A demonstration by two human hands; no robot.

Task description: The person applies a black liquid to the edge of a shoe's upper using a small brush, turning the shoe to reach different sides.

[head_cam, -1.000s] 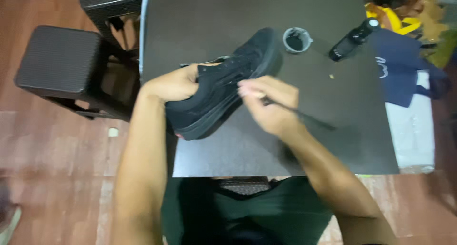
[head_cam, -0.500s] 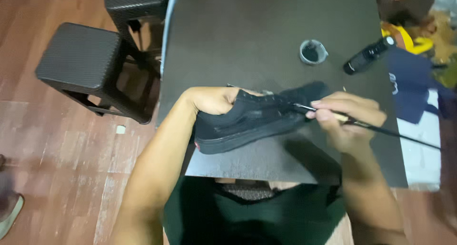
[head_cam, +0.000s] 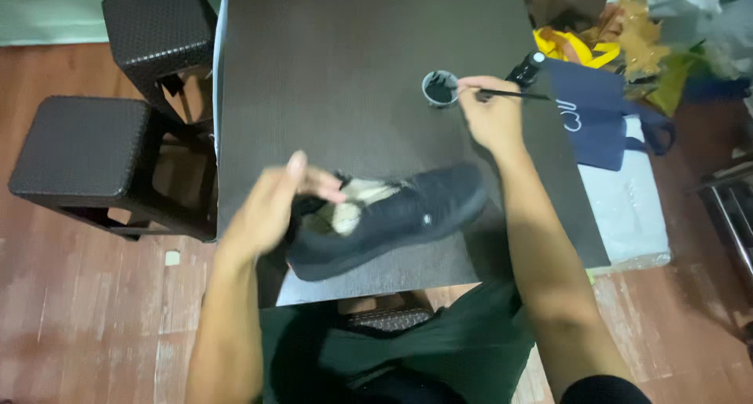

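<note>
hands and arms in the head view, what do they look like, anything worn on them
Both arms are bare from the wrist up past the elbow, with no sleeves showing on the forearms. The left hand and the right hand have no gloves, and no watch, ring or band shows. The left hand is blurred, so small details there cannot be told. A dark green shirt covers the body below.

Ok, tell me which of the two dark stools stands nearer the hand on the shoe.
The nearer stool, lower in the picture, left of the table. It is closest to the left hand at the shoe; the other stool stands farther up.
</note>
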